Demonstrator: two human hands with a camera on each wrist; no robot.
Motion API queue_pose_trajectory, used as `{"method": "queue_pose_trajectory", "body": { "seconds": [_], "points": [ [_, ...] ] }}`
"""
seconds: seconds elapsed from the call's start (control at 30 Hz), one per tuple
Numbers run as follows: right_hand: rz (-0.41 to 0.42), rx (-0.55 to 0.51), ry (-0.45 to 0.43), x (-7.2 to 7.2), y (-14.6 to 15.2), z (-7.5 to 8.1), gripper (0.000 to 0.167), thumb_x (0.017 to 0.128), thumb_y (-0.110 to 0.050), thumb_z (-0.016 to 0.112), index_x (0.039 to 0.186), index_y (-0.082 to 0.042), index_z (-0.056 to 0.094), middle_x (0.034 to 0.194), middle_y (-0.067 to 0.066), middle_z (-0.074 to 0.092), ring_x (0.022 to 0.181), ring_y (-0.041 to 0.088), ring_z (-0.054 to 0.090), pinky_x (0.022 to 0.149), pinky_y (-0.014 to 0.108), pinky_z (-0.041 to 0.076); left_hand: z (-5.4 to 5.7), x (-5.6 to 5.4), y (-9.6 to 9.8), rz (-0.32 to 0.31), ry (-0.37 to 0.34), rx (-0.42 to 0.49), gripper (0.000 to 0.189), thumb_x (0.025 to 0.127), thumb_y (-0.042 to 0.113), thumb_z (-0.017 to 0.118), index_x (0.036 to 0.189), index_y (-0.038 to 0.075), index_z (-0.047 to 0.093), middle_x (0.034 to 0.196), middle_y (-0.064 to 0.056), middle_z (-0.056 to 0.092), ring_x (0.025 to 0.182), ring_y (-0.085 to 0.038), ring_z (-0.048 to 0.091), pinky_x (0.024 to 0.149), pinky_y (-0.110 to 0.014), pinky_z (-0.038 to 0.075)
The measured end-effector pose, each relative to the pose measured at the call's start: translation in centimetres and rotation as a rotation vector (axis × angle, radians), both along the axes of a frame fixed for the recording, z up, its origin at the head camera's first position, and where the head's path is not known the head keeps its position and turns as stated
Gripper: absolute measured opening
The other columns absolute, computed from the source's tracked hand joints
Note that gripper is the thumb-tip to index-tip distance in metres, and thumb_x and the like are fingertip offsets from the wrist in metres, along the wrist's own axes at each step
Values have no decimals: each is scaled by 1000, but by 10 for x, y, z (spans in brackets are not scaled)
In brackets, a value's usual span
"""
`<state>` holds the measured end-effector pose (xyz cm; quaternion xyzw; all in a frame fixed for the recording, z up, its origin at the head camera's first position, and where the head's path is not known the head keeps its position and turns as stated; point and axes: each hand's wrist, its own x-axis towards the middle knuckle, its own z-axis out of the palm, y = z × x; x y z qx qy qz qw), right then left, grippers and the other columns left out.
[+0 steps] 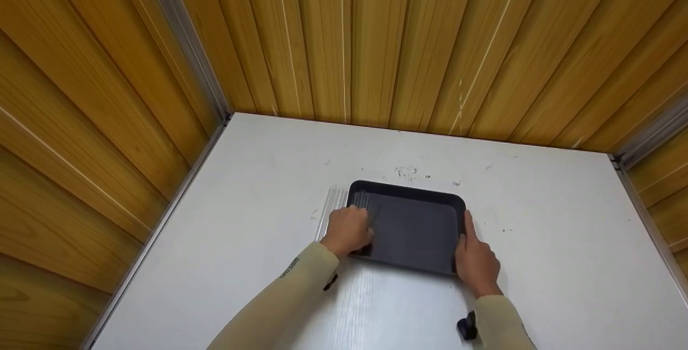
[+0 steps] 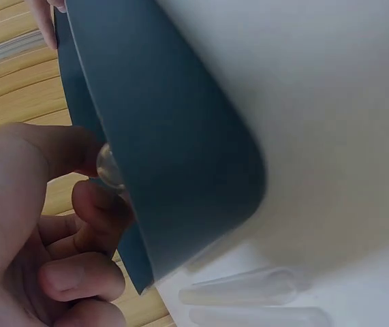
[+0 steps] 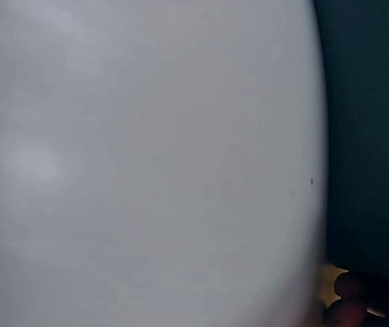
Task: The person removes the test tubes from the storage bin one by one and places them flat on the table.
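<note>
A dark rectangular tray [image 1: 414, 231] lies on the white table. My left hand [image 1: 348, 229] is over the tray's left side, pinching a clear test tube [image 2: 110, 167] between thumb and finger; its rounded end shows at the tray wall [image 2: 174, 136] in the left wrist view. Clear tubes [image 1: 361, 198] also show inside the tray's left end, just beyond this hand. Outside the tray, to its left, several clear test tubes [image 1: 332, 202] lie side by side. My right hand [image 1: 477, 261] grips the tray's right edge, thumb at the rim and index finger stretched along the outer side.
The white table [image 1: 258, 178] carries small dark marks behind the tray. Yellow wood-look panels [image 1: 376, 43] rise at the back and both sides, with a metal strip [image 1: 161, 221] along the left table edge.
</note>
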<state>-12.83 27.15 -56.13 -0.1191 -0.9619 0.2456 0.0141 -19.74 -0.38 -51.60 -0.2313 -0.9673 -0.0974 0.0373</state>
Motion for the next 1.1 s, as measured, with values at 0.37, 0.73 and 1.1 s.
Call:
{"method": "queue_pose_trajectory", "body": {
  "seconds": [0.37, 0.73, 1.1],
  "points": [
    [-2, -3, 7, -1, 0, 0, 58, 103, -20, 31, 156, -20, 8, 53, 8, 51, 46, 19, 43, 44, 32, 28, 5, -1, -6, -3, -15, 6, 47, 78, 15, 64, 49, 21, 27, 44, 9, 22, 45, -8, 20, 39, -25, 19],
    [-5, -3, 7, 0, 0, 0, 58, 103, -20, 31, 156, -21, 8, 54, 9, 51, 47, 20, 43, 44, 33, 28, 8, -4, -16, 21, -29, 3, 48, 81, 20, 66, 51, 21, 27, 47, 9, 22, 45, -9, 21, 40, -26, 19],
    [-5, 2, -1, 0, -1, -1, 59, 103, -20, 31, 156, -22, 6, 56, 9, 52, 48, 19, 43, 45, 33, 28, 12, -5, -24, 58, -31, 10, 46, 80, 21, 66, 51, 21, 30, 47, 9, 24, 45, -9, 22, 38, -27, 20]
  ]
}}
